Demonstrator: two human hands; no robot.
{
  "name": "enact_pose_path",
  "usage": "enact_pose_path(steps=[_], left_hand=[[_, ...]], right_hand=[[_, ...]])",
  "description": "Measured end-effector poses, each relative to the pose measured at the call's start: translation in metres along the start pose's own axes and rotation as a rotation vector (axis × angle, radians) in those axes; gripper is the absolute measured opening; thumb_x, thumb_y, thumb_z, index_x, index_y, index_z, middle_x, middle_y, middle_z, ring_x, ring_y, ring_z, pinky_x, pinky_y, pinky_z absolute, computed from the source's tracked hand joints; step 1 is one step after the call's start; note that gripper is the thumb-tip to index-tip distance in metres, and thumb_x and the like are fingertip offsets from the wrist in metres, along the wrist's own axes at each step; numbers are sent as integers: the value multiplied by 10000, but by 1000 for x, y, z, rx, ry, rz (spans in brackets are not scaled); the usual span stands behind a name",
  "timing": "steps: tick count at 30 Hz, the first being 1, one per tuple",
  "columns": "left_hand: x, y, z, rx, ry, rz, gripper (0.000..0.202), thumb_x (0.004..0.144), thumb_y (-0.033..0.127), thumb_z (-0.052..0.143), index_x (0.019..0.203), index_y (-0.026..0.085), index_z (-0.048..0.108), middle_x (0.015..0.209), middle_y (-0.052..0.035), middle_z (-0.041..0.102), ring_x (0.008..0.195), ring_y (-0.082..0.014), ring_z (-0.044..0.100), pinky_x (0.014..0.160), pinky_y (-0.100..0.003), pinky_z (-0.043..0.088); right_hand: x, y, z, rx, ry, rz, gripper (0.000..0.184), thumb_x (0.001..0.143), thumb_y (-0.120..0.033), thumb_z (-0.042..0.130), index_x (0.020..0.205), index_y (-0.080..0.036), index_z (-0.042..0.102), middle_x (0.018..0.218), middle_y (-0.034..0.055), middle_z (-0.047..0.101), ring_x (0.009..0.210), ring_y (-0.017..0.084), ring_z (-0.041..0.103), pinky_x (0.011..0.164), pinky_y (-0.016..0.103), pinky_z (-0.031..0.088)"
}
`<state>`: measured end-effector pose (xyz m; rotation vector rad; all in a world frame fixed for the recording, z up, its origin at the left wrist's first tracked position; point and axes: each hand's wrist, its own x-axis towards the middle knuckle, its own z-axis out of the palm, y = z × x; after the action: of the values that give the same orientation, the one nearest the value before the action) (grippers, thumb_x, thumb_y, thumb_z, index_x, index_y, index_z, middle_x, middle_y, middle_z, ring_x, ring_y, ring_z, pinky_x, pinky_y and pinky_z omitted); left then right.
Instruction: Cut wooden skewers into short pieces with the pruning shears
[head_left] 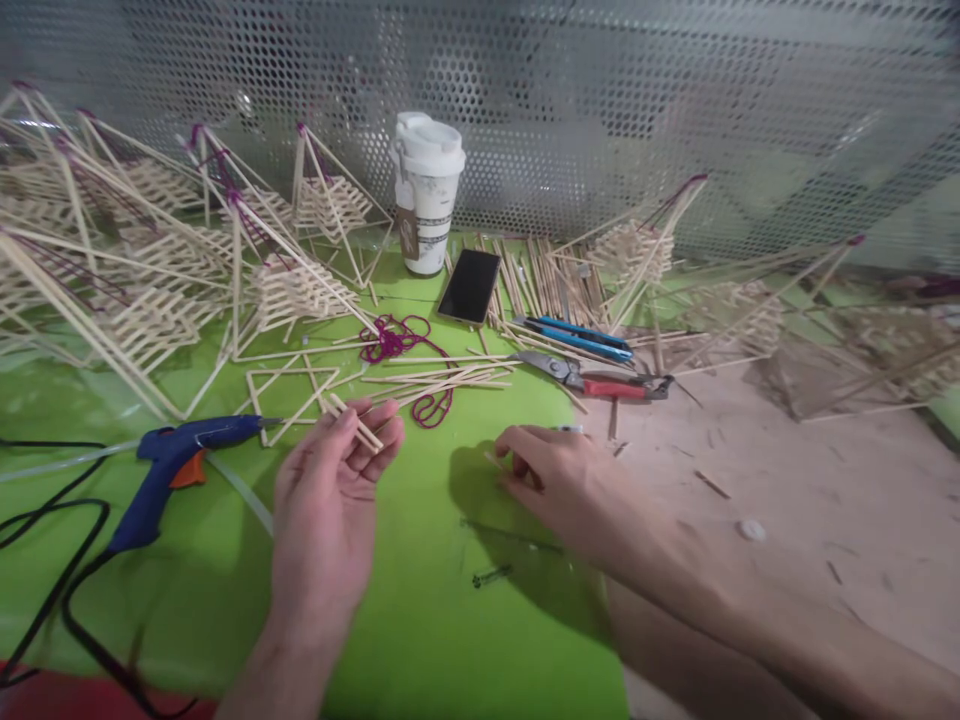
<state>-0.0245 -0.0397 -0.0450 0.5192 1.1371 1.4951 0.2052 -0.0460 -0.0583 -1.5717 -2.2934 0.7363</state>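
My left hand [330,490] is closed on short wooden sticks [367,433], pinched between thumb and fingers with the palm turned up. To the right, my right hand [551,470] is low over the green sheet with its fingers pinched. A thin pale end of a wooden stick [492,460] pokes out by its fingertips; most of it is hidden. Just beyond the left hand lies a flat frame of sticks [292,372]. Longer loose sticks [450,374] and purple yarn [391,338] lie between and beyond the hands.
A blue glue gun [187,440] with a black cord lies left. Pruning shears [611,388], blue cutters [577,335], a phone [469,286] and a lidded cup [429,195] stand or lie farther back. Stick structures [300,290] line the back, before a perforated metal panel [525,110].
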Motion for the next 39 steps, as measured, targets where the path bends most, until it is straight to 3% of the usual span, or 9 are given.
enact_pose_path(steps=[3, 5, 9, 12, 20, 24, 32, 35, 39], left_hand=[[-1, 1, 1, 38, -30, -48, 80, 926, 274, 786, 973, 211, 803, 993, 3, 820, 891, -125, 773, 824, -232, 656], [-2, 1, 0, 71, -55, -74, 109, 904, 298, 814, 966, 210, 800, 992, -1, 819, 894, -133, 771, 817, -242, 658], [-3, 2, -1, 133, -72, -94, 188, 840, 324, 878, 963, 204, 800, 998, -7, 817, 904, -148, 764, 808, -256, 659], [-3, 2, -2, 173, -64, -107, 230, 819, 336, 895, 977, 195, 803, 1006, -16, 817, 907, -152, 761, 813, -266, 657], [-3, 1, -1, 185, -100, -116, 223, 850, 342, 864, 1011, 196, 809, 1016, -33, 816, 918, -158, 758, 845, -293, 653], [-4, 1, -1, 264, -96, -140, 216, 865, 355, 843, 1003, 191, 815, 1041, -57, 815, 921, -186, 765, 834, -329, 660], [-6, 0, 5, 438, -185, -242, 205, 903, 390, 798, 995, 215, 856, 1085, -108, 821, 954, -231, 777, 878, -395, 660], [-5, -2, 6, 430, -202, -260, 162, 900, 361, 800, 984, 236, 860, 1075, -104, 825, 952, -247, 780, 895, -435, 653], [-4, -7, 6, 424, -249, -246, 259, 871, 441, 826, 1026, 235, 852, 1086, -95, 818, 993, -260, 765, 943, -447, 622]], right_hand=[[14, 7, -18, -99, 5, 24, 95, 1012, -201, 646, 984, -164, 729, 888, 74, 764, 650, 170, 694, 583, 317, 577], [30, 12, -34, -200, 35, 70, 172, 1038, -167, 576, 979, -155, 737, 898, 86, 765, 623, 163, 672, 549, 305, 524], [62, 18, -55, -431, 87, 34, 101, 964, -186, 687, 1036, -155, 751, 1006, 108, 771, 787, 235, 694, 570, 314, 411], [74, 19, -52, -472, 34, 24, 82, 949, -203, 700, 984, -151, 753, 988, 113, 767, 787, 238, 678, 574, 314, 359], [82, 21, -46, -293, -52, -100, 199, 1009, -177, 594, 936, -166, 779, 892, 70, 775, 760, 191, 668, 685, 303, 434], [86, 24, -48, -399, 29, -77, 227, 1025, -130, 546, 985, -154, 768, 960, 90, 767, 793, 196, 667, 660, 300, 397], [73, 34, -56, -597, -115, -272, 204, 1023, -30, 499, 1061, -97, 688, 1069, 145, 710, 882, 240, 645, 713, 330, 426], [63, 28, -63, -357, -109, -162, 203, 1059, -122, 479, 980, -141, 665, 978, 97, 702, 800, 205, 613, 708, 329, 426], [47, -3, -50, 353, -233, 106, 298, 1079, -366, 494, 911, -185, 660, 806, 12, 634, 637, 139, 524, 572, 271, 399]])
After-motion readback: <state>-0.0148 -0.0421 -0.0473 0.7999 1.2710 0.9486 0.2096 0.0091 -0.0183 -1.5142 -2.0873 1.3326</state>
